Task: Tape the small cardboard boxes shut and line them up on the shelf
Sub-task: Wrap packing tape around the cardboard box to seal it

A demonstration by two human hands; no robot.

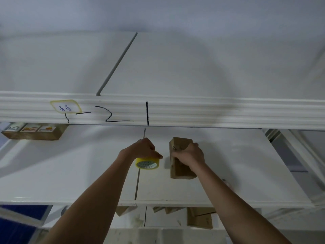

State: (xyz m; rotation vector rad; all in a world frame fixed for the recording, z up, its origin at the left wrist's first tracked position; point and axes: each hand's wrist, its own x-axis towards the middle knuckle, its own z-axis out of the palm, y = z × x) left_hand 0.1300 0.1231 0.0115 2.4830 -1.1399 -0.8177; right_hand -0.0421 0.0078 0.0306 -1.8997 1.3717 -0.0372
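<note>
At 9 o'clock, far back on the white shelf (70, 173), a brown box with picture labels (35, 132) lies under the marked beam (175, 111). Near centre, the left hand (143, 148) has its fingers curled tight around a yellow tape roll (147, 163). Just beside it at 3 o'clock, the right hand (190, 155) clasps a small cardboard box (179, 166) standing on the shelf, fingers wrapped over its top edge

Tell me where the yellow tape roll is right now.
In the head view, the yellow tape roll hangs from the left hand above the white shelf, just left of the cardboard box the right hand grips.
</note>
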